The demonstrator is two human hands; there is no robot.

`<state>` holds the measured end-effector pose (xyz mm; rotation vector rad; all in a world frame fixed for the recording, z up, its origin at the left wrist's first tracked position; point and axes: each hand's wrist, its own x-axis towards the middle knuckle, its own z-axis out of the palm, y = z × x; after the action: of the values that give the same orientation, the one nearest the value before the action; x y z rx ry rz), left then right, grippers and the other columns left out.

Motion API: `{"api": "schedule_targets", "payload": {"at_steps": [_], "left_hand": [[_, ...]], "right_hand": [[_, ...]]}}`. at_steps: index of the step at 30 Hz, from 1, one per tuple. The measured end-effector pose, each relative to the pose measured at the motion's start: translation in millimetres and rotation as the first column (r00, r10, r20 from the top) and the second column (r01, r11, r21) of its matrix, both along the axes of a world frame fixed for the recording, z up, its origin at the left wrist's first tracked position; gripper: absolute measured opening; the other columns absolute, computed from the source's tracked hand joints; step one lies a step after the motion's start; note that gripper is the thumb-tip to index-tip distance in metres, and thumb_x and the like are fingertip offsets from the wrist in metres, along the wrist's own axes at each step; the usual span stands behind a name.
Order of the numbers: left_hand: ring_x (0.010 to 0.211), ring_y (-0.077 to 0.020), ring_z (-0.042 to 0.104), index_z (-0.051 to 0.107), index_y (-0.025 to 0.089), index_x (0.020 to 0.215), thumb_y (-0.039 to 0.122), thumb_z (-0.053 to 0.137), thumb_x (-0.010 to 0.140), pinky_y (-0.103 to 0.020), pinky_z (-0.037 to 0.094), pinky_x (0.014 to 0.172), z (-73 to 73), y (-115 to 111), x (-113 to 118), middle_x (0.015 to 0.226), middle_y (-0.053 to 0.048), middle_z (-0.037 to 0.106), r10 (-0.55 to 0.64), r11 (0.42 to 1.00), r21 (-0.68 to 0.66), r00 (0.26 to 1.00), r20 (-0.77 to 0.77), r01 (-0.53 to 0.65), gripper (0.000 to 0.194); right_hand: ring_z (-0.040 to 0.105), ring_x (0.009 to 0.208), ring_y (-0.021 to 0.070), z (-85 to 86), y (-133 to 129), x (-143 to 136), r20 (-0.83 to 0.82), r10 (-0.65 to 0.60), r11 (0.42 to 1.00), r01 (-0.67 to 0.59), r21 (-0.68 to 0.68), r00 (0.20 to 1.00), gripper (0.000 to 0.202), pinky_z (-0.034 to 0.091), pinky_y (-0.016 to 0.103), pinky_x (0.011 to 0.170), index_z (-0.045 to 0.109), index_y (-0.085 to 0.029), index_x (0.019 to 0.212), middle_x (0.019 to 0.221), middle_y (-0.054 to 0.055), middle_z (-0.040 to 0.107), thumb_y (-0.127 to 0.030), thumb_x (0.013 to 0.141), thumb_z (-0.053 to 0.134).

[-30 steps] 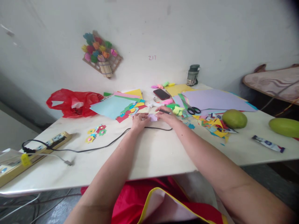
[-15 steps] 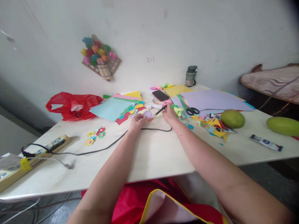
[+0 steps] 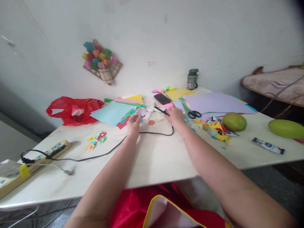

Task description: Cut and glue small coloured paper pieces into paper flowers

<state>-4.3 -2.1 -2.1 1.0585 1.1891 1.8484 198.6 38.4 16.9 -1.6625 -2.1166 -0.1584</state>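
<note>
My left hand [image 3: 134, 124] pinches a small round lilac paper piece [image 3: 141, 112] by its edge, above the white table [image 3: 156, 158]. A black pen [image 3: 161, 110] sticks out to the left from my right hand [image 3: 175, 116], whose fingers are closed on it. An orange paper flower [image 3: 151, 122] and a pale yellow piece [image 3: 159, 117] lie between my hands. Behind them is a white glue gun [image 3: 152, 108], partly hidden by the pen. Several layered paper flowers [image 3: 102, 137] lie to the left.
A power strip [image 3: 54, 150] with a black cord [image 3: 95, 155] crosses the left side. Further back are a red bag [image 3: 76, 109], blue paper [image 3: 112, 111] and a phone [image 3: 162, 98]. Scissors [image 3: 194, 114], paper scraps [image 3: 217, 129], green fruit [image 3: 234, 122] and a tube [image 3: 268, 146] lie right.
My left hand has moved left with the lilac piece, away from the orange flower. My right hand has shifted slightly right and turned, with the pen still in it.
</note>
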Motion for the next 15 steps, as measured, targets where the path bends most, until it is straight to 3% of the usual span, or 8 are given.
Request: {"api": "schedule_targets", "payload": {"at_steps": [7, 11, 15], "left_hand": [[0.072, -0.0169, 0.064, 0.056, 0.018, 0.07, 0.025, 0.07, 0.061, -0.028, 0.047, 0.069, 16.6, 12.9, 8.6, 0.065, 0.0, 0.063, 0.05, 0.975, -0.212, 0.994, -0.094, -0.069, 0.018], [0.068, -0.0152, 0.067, 0.05, 0.018, 0.077, 0.02, 0.066, 0.068, -0.029, 0.05, 0.069, 17.5, 17.0, 26.9, 0.075, -0.002, 0.065, 0.065, 0.974, -0.224, 0.993, 0.095, -0.043, 0.018], [0.068, -0.0146, 0.069, 0.049, 0.017, 0.081, 0.018, 0.063, 0.075, -0.029, 0.052, 0.073, 7.5, 15.1, 46.2, 0.08, -0.003, 0.067, 0.023, 0.988, -0.157, 0.982, 0.186, 0.006, 0.015]], "right_hand": [[0.062, 0.092, 0.0266, -3.2, -4.4, -9.8, -0.022, 0.015, 0.992, -0.018, -0.125, 1.0, 0.03, 0.043, 0.037, 0.083, 0.073, -0.019, 0.091, 0.09, 0.014, 0.07, -0.043, 0.085, 0.056], [0.064, 0.091, 0.0294, -5.9, -5.6, -19.4, 0.0, 0.03, 0.987, -0.03, -0.155, 1.0, 0.031, 0.046, 0.038, 0.076, 0.073, -0.015, 0.092, 0.094, 0.018, 0.07, -0.039, 0.086, 0.055], [0.06, 0.101, 0.0321, -5.8, -8.6, -28.4, 0.052, 0.072, 0.992, -0.066, -0.106, 0.996, 0.034, 0.044, 0.039, 0.083, 0.073, -0.011, 0.094, 0.101, 0.021, 0.068, -0.036, 0.089, 0.05]]}}
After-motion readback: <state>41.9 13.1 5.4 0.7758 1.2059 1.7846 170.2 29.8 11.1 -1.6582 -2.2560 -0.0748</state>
